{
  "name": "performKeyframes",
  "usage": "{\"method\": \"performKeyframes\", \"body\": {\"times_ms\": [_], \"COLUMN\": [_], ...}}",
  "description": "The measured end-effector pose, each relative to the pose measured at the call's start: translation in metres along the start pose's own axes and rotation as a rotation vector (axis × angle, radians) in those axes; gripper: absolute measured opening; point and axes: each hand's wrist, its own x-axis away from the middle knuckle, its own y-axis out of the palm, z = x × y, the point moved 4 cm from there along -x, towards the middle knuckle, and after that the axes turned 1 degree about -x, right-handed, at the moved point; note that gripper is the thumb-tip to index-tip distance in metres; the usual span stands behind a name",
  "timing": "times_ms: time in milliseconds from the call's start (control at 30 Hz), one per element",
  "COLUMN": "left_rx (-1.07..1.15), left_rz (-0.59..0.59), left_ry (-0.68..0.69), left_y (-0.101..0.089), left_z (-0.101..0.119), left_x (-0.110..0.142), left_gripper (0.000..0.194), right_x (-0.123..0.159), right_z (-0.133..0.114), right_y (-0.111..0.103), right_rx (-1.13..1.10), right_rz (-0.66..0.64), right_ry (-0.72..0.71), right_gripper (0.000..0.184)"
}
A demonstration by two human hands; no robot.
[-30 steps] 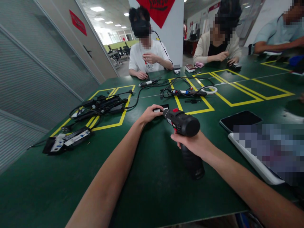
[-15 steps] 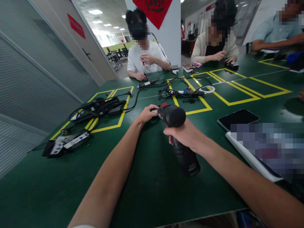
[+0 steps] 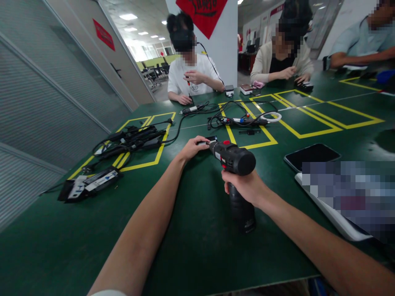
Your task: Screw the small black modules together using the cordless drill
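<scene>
My right hand (image 3: 245, 186) is wrapped round the grip of a black cordless drill (image 3: 237, 158) with red details. The drill points forward and to the left, its chuck close to my left fingertips. A small flat dark device with a pale edge (image 3: 211, 139) lies on the table there, partly hidden by the drill. My left hand (image 3: 195, 148) has its fingers closed on the near side of this device. Whether the drill's tip touches it, I cannot tell.
Bundled black cables (image 3: 132, 139) and a black-and-white part (image 3: 92, 184) lie on the left. More cables and a white ring (image 3: 271, 117) lie ahead. A phone (image 3: 311, 157) and a white-edged tablet-like object (image 3: 333, 220) are on the right. Several people sit across the green table (image 3: 191, 255).
My right hand has drawn the drill back and to the right, and its angle has turned, so the chuck and the small device show more. My left hand stays nearly in place.
</scene>
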Motion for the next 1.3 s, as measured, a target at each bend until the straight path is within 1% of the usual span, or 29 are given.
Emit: {"method": "performKeyframes", "body": {"times_ms": [167,300,433,600,833,1033,1300], "left_rx": [0.003,0.000,-0.003,0.016,0.021,0.042,0.037], "left_rz": [-0.008,-0.017,-0.022,-0.040,-0.020,-0.027,-0.029], "left_ry": [0.029,0.011,0.008,0.028,0.019,0.014,0.001], "left_y": [0.000,-0.001,-0.002,-0.003,-0.002,-0.003,-0.003], "left_z": [0.001,0.001,0.000,-0.002,-0.002,-0.001,-0.009], "left_x": [0.000,-0.001,-0.001,-0.002,-0.001,0.000,-0.003], "left_gripper": [0.033,0.033,0.033,0.031,0.031,0.032,0.034], "right_x": [0.000,0.000,0.001,0.004,0.000,0.000,-0.004], "right_z": [-0.001,-0.001,-0.007,-0.013,-0.007,-0.008,-0.004], "right_y": [-0.002,-0.005,-0.008,-0.008,-0.010,-0.013,-0.019], "right_rx": [0.024,0.013,-0.019,-0.003,-0.019,-0.039,-0.045], "right_rz": [0.011,-0.010,-0.017,-0.011,-0.020,-0.024,-0.029], "right_ry": [0.008,0.005,0.023,0.047,0.045,0.063,0.071], "right_gripper": [0.006,0.005,0.006,0.005,0.006,0.007,0.007]}}
